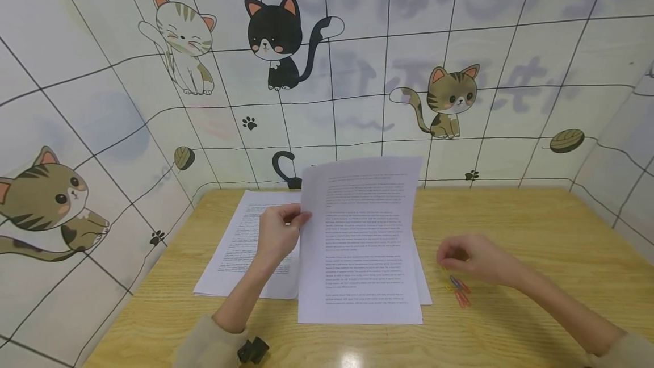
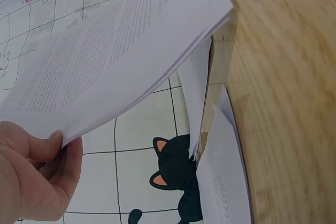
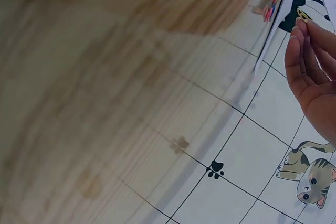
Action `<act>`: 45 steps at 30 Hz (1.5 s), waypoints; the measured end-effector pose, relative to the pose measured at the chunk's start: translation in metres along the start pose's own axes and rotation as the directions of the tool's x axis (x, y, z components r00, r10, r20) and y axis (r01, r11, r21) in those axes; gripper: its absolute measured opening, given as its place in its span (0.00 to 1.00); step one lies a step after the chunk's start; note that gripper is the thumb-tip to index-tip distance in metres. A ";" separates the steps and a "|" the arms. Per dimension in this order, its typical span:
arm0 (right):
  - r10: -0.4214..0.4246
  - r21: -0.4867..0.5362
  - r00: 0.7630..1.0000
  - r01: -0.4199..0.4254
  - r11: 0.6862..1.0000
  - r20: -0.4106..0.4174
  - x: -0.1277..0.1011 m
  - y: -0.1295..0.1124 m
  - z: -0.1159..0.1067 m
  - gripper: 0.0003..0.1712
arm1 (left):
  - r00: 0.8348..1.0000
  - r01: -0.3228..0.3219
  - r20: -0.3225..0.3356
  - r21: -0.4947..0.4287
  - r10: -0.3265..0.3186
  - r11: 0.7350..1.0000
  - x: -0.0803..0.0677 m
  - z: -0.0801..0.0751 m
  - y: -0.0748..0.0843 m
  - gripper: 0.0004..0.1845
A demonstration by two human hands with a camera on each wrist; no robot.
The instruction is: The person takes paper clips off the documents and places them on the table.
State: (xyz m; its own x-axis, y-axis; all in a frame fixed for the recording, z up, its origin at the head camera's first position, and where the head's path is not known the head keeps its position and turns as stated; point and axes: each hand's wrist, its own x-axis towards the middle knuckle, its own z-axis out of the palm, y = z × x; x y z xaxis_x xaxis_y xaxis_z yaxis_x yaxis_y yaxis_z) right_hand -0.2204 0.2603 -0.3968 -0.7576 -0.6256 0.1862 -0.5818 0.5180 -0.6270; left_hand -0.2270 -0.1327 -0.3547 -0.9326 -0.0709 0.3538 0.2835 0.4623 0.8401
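Observation:
My left hand [image 1: 280, 233] pinches a few printed sheets of paper [image 1: 364, 237] at their left edge, between thumb and fingers. In the left wrist view, these sheets [image 2: 105, 61] stand raised and slightly bowed, their edges fanned a little apart. To the right, my right hand [image 1: 477, 257] is above a small heap of colored paper clips [image 1: 461, 294] on the table. Its thumb and fingertips pinch a yellow paper clip [image 3: 302, 14], seen in the right wrist view. More paper [image 1: 423, 283] lies behind the raised sheets, mostly hidden by them.
Another stack of printed paper [image 1: 245, 243] lies flat at the left of the wooden table [image 1: 521, 214], partly behind my left hand. A wall [image 1: 357, 72] with cat drawings rises along the table's back edge. A small black object [image 1: 252, 351] is beside the left sleeve.

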 end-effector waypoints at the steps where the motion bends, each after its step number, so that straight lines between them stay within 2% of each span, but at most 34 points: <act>1: 0.012 0.008 1.000 -0.012 1.000 0.013 0.000 0.002 0.000 0.03 | 1.000 -0.004 -0.001 0.001 0.004 1.000 0.000 0.000 0.000 0.05; 10: 0.095 0.018 0.989 -0.098 0.995 0.109 0.001 0.009 -0.001 0.03 | 1.000 0.028 0.009 0.000 -0.028 1.000 0.000 0.001 0.001 0.06; 22: 0.109 0.003 0.989 -0.110 0.994 0.098 0.002 0.011 0.001 0.02 | 1.000 0.009 0.004 -0.004 -0.009 1.000 0.000 0.001 0.000 0.05; 34: 0.096 -0.094 0.995 -0.097 0.991 -0.019 0.001 0.008 -0.008 0.02 | 1.000 -0.004 0.005 -0.007 0.004 1.000 0.000 0.001 -0.002 0.05; 45: 0.121 -0.045 0.981 -0.130 0.991 -0.153 0.004 -0.007 -0.028 0.04 | 1.000 0.009 -0.005 -0.005 -0.009 1.000 0.000 0.000 -0.003 0.04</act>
State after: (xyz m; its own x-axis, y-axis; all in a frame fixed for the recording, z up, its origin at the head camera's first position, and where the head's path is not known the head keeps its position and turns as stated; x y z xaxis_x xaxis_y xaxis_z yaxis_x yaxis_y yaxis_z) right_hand -0.2274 0.2704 -0.3702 -0.8589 -0.4613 0.2225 -0.4915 0.6203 -0.6113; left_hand -0.2280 -0.1344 -0.3568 -0.9340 -0.0792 0.3485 0.2765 0.4575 0.8451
